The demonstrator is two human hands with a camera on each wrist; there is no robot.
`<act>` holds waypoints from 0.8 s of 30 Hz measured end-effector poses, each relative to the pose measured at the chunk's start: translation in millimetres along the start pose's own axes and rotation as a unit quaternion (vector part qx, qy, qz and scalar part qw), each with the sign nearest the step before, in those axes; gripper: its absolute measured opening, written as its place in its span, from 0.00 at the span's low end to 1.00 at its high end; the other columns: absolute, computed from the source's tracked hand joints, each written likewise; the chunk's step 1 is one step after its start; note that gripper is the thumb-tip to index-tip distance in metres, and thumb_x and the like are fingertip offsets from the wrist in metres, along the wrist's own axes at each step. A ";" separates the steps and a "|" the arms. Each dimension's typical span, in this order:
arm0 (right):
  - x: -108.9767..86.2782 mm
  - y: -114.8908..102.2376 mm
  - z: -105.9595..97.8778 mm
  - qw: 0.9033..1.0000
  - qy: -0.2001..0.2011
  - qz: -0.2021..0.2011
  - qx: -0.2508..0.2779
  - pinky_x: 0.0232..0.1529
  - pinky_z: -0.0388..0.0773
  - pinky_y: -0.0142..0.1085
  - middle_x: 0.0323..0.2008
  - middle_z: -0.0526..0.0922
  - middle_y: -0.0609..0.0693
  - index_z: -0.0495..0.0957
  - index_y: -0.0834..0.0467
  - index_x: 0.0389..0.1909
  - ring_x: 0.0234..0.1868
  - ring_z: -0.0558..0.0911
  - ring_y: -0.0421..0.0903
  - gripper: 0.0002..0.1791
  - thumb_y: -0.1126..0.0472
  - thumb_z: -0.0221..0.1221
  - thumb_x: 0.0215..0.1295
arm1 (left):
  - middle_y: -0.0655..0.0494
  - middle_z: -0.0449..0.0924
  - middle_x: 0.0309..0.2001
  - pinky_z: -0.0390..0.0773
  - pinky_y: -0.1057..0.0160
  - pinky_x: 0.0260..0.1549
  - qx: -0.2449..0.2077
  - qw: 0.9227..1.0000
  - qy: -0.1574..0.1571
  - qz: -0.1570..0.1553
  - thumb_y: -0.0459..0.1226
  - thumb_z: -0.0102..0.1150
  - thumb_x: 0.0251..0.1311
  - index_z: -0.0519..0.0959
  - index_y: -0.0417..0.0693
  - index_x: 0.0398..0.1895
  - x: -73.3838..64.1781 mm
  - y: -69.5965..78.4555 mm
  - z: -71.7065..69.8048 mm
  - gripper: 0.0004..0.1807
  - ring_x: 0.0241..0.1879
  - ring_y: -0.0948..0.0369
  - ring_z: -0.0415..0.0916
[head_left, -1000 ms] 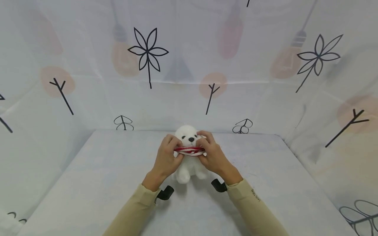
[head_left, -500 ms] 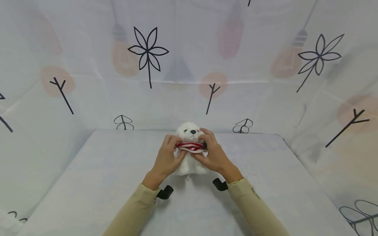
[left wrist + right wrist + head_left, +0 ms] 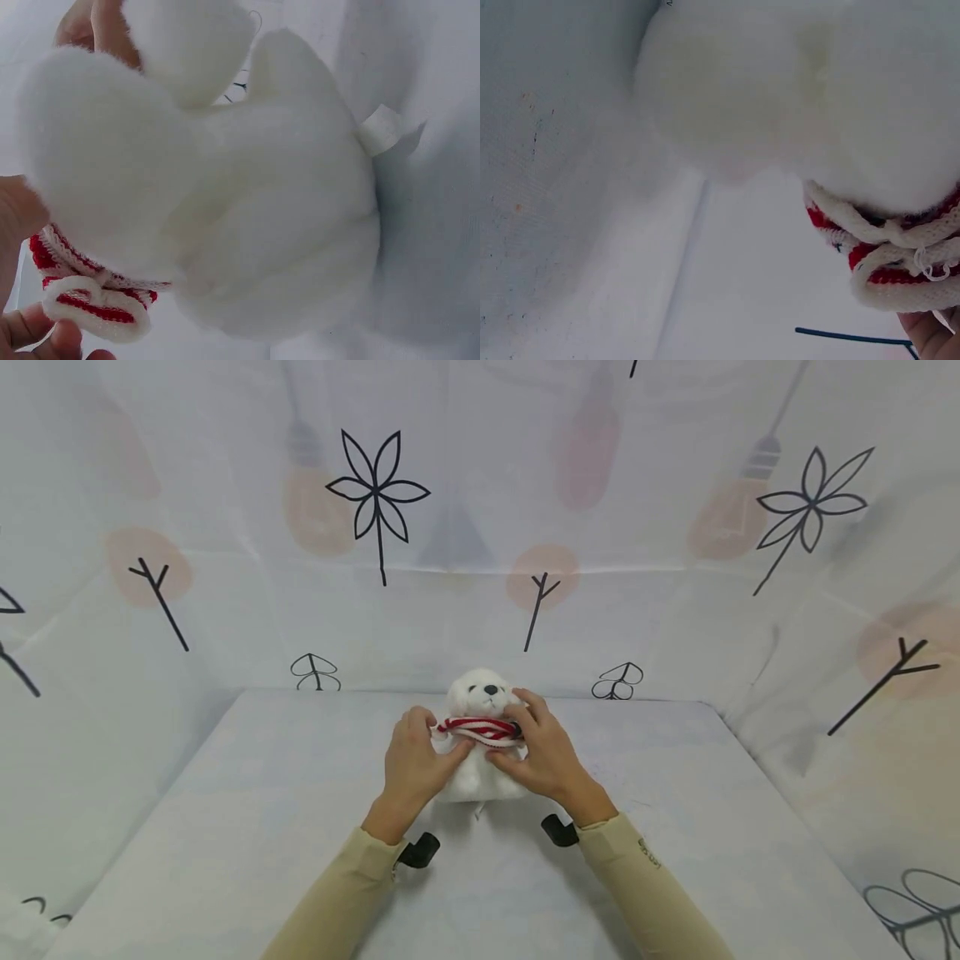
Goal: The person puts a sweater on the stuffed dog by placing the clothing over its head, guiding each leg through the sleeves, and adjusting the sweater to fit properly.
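Note:
A white plush animal (image 3: 480, 777) with dark eyes and a black nose sits on the table before me. A red-and-white knitted garment (image 3: 483, 731) is bunched round its neck below the chin. My left hand (image 3: 412, 760) holds the garment's left end, thumb against the plush chest; in the left wrist view its fingertips touch a cuff-like knitted loop (image 3: 97, 307). On the other side my right hand (image 3: 549, 756) grips the right end, thumb under the band and fingers beside the cheek. In the right wrist view its fingers (image 3: 926, 330) show beneath the folded knit.
A white table (image 3: 262, 827) spreads around the toy, with a printed curtain (image 3: 450, 627) behind and at both sides. Black wrist mounts (image 3: 420, 850) stick out from the sleeves. A small white tag (image 3: 381, 130) hangs from the toy's bottom.
The toy has tipped back, its face higher and its front paws out of sight, a tag now showing below. My left fingers have spread outward to the left, drawing the garment's end wider.

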State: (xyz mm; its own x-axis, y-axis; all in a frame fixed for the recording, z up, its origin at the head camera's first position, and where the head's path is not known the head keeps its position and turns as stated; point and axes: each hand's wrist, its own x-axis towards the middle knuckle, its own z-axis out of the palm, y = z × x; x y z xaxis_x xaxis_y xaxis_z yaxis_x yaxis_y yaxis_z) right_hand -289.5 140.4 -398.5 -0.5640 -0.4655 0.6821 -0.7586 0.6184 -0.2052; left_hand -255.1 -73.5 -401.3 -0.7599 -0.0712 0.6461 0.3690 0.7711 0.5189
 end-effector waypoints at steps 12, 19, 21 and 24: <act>0.8 -12.1 -2.2 0.999 0.026 -0.033 0.010 0.32 0.74 0.38 0.40 0.70 0.53 0.75 0.53 0.53 0.35 0.72 0.45 0.29 0.53 0.72 0.49 | 0.50 0.75 0.35 0.71 0.56 0.37 -0.066 0.994 0.015 0.090 0.40 0.73 0.45 0.75 0.40 0.45 2.1 -2.1 2.0 0.25 0.36 0.52 0.72; 2.2 -15.9 -2.4 0.999 0.018 -0.041 0.026 0.41 0.76 0.40 0.43 0.75 0.51 0.74 0.58 0.51 0.43 0.74 0.47 0.26 0.59 0.71 0.52 | 0.48 0.77 0.46 0.74 0.54 0.41 -0.146 0.984 -0.020 0.103 0.33 0.72 0.45 0.73 0.40 0.58 3.0 -3.5 2.4 0.33 0.44 0.53 0.73; 2.7 -16.3 -2.6 0.999 0.014 -0.046 0.024 0.41 0.74 0.39 0.41 0.75 0.50 0.74 0.58 0.50 0.43 0.73 0.46 0.25 0.60 0.70 0.52 | 0.48 0.77 0.48 0.74 0.54 0.40 -0.162 0.982 -0.040 0.093 0.32 0.72 0.46 0.71 0.41 0.61 2.8 -4.4 2.1 0.35 0.46 0.53 0.72; 3.2 -16.4 -2.7 0.998 0.012 -0.053 0.025 0.37 0.73 0.37 0.36 0.75 0.48 0.74 0.58 0.48 0.39 0.72 0.45 0.23 0.59 0.70 0.52 | 0.48 0.76 0.47 0.73 0.54 0.38 -0.169 0.980 -0.065 0.079 0.33 0.71 0.48 0.68 0.42 0.64 2.6 -6.0 1.8 0.37 0.46 0.53 0.71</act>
State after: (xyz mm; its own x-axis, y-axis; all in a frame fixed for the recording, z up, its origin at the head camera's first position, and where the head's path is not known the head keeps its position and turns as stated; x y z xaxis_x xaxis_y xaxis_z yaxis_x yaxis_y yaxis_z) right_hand -278.0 130.5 -391.0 -0.4727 -0.5105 0.7183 -0.8291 0.5338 -0.1662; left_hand -260.3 -77.1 -403.7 -0.7324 0.1312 0.6681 0.6277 0.5104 0.5878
